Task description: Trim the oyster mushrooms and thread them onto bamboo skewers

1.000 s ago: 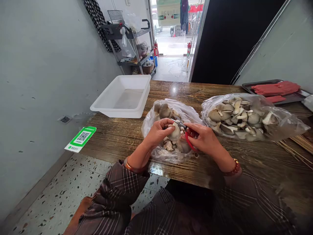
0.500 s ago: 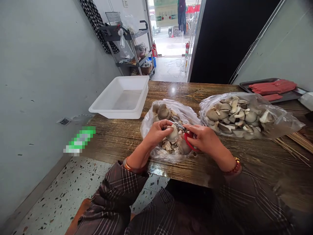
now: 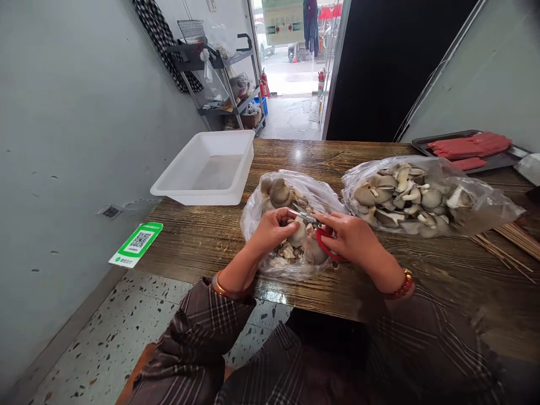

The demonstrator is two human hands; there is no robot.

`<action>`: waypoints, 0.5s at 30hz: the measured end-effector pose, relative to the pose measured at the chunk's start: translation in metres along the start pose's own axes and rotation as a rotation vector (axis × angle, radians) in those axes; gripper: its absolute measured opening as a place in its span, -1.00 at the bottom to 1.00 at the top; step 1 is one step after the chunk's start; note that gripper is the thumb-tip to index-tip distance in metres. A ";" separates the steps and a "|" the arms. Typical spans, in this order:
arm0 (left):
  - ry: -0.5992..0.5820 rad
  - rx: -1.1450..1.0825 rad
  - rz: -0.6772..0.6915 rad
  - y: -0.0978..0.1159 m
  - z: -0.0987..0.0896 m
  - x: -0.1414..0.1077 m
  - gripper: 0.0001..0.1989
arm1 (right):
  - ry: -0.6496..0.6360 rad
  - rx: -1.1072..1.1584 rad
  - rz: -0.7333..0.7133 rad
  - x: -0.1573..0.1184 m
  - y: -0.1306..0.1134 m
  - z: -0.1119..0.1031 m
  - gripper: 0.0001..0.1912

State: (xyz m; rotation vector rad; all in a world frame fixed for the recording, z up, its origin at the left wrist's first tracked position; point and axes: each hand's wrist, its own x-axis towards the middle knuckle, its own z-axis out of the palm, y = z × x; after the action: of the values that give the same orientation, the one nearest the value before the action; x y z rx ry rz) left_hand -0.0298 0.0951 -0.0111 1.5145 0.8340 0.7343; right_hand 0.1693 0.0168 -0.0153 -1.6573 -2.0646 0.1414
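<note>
Over an open plastic bag (image 3: 252, 216) of oyster mushrooms, my left hand (image 3: 272, 229) pinches a pale oyster mushroom (image 3: 298, 235) between thumb and fingers. My right hand (image 3: 352, 239) is closed round a pair of red-handled scissors (image 3: 324, 243), whose blades point left and stand parted by my left fingertips. The mushroom's upper part is partly covered by fingers and blades. More grey-brown mushrooms (image 3: 279, 193) and trimmed bits lie in the bag beneath both hands.
A second plastic bag of mushrooms (image 3: 415, 194) lies to the right. A white tub (image 3: 198, 194) stands at the left. At the back right is a dark tray (image 3: 502, 163) with red packets (image 3: 472, 146). Thin sticks (image 3: 502, 256) lie at the right; a green QR card (image 3: 137, 244) sits at the left edge.
The scissor blades have parted a little. Both hands keep nearly the same place over the bag, and the view has shifted slightly.
</note>
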 end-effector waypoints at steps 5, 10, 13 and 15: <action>0.021 0.021 -0.011 -0.001 -0.001 0.001 -0.79 | -0.030 0.020 0.003 0.000 0.003 -0.001 -0.55; 0.009 0.036 -0.025 -0.002 -0.004 0.002 -0.77 | -0.071 0.105 0.004 0.001 0.008 -0.001 -0.61; 0.009 -0.014 -0.030 -0.002 -0.004 0.002 -0.74 | -0.009 0.239 0.064 0.003 0.010 0.000 -0.67; 0.017 -0.077 -0.017 -0.003 -0.003 0.003 -0.70 | 0.078 0.382 0.155 0.006 0.009 0.000 -0.62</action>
State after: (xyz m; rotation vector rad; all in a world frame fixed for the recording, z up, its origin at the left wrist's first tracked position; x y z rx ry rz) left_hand -0.0309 0.0993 -0.0141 1.4330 0.8221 0.7594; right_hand 0.1767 0.0247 -0.0173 -1.5522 -1.7204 0.4834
